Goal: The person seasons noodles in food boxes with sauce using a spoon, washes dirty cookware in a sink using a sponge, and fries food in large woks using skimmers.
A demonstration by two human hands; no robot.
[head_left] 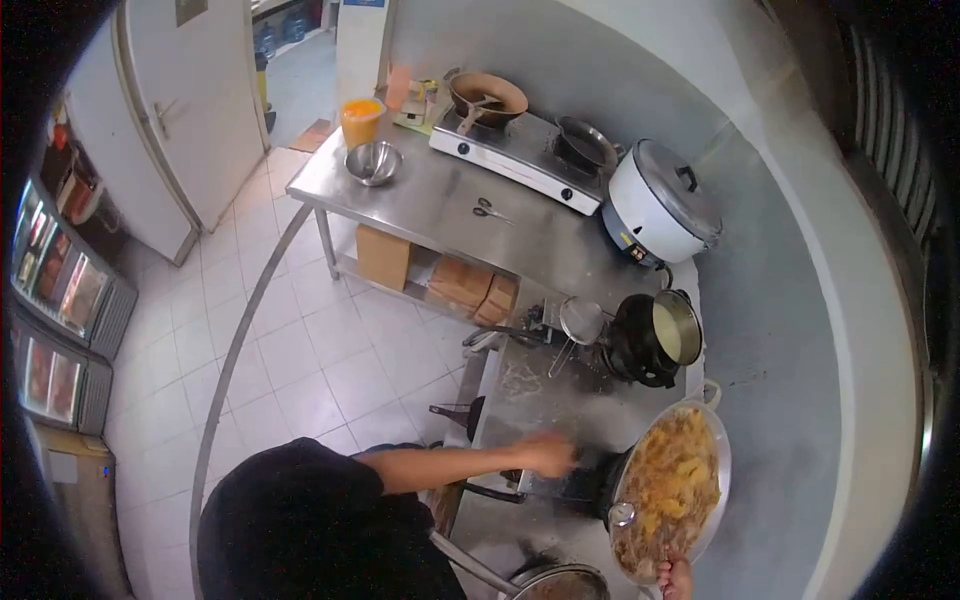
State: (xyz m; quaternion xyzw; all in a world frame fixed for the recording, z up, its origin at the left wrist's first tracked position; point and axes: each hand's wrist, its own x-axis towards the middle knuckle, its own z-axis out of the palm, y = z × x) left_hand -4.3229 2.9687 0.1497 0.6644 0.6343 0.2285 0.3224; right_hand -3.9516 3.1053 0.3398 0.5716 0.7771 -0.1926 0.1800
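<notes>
My left hand is stretched out over the steel counter, left of a wide pan. Motion smears its fingers, so their shape and any hold are unclear. At the pan's lower rim my right hand has its fingers curled together; what they grip is hidden. Yellow-brown pieces of food bubble in the pan. A small round dial is at the pan's left edge.
Beyond are a pot of pale liquid, a strainer, a white cooker, a two-burner stove, scissors, a steel bowl and an orange-filled tub. A round vessel stands at the bottom edge.
</notes>
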